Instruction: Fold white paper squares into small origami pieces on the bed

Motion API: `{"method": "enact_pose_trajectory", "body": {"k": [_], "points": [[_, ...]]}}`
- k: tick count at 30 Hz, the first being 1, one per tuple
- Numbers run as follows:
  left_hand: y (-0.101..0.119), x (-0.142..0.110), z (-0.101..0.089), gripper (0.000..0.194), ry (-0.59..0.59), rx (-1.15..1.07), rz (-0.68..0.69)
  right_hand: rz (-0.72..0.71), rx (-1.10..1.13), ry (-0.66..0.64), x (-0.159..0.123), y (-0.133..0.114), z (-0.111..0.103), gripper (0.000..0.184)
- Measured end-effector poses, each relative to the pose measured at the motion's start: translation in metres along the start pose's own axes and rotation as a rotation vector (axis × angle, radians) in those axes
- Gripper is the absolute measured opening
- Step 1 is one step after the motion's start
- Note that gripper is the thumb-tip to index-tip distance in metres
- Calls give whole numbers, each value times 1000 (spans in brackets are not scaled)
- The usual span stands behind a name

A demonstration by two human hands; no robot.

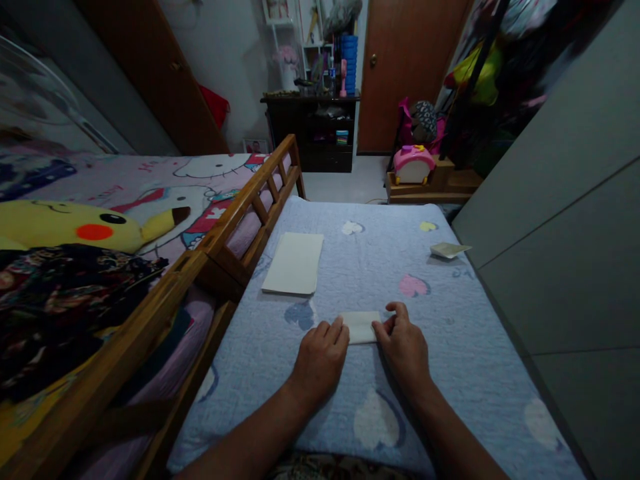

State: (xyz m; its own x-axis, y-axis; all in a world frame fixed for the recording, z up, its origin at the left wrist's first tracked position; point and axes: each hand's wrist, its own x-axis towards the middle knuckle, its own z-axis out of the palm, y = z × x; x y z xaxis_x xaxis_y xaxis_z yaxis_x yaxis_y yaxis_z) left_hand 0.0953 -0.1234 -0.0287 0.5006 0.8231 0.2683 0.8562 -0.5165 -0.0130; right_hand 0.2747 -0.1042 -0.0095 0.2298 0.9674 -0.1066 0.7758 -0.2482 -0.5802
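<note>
My left hand (323,353) rests on the paper's (361,328) left end, pinching or not I can't tell; my right hand (404,347), thumb and forefinger parted, touches the other. It lies crosswise between them. Beyond my left, a stack (295,263); beyond my right, a slip (449,250).

Bedspread (350,267), blue quilted cloth, matt, lightly wrinkled; upon it, a folded slip (361,328) and a stack of sheets (295,263), both pale paper, smooth and matt. Left of the bedspread, a bed rail (211,243) of brown wood, smooth, with a slight varnish sheen, and a yellow plush toy (60,223) of matt cloth. Right of the bedspread, a grey panel (565,220), smooth and matt; beyond it, a pink case (415,160), smooth plastic.
</note>
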Motion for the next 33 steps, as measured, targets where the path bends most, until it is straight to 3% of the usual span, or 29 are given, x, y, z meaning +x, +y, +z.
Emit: {"method": "enact_pose_trajectory", "body": {"k": [8, 12, 18, 23, 28, 33], "points": [[-2, -1, -2, 30, -19, 14, 38, -79, -87, 32, -1, 2, 4, 16], [-2, -1, -2, 32, -29, 6, 50, -238, -220, 52, -1, 4, 6, 6], [-1, -2, 1, 30, -22, 5, 42, -472, -362, -42, -2, -2, 3, 19], [-7, -3, 0, 26, -4, -141, -27, -433, -403, 14, -8, -12, 8, 12], [-15, -4, -4, 29, -13, -412, -169, -399, -441, 78, -14, -18, 15, 30], [-15, -2, -6, 23, -21, -511, -234, -400, -448, 102, -14, -18, 17, 34]]}}
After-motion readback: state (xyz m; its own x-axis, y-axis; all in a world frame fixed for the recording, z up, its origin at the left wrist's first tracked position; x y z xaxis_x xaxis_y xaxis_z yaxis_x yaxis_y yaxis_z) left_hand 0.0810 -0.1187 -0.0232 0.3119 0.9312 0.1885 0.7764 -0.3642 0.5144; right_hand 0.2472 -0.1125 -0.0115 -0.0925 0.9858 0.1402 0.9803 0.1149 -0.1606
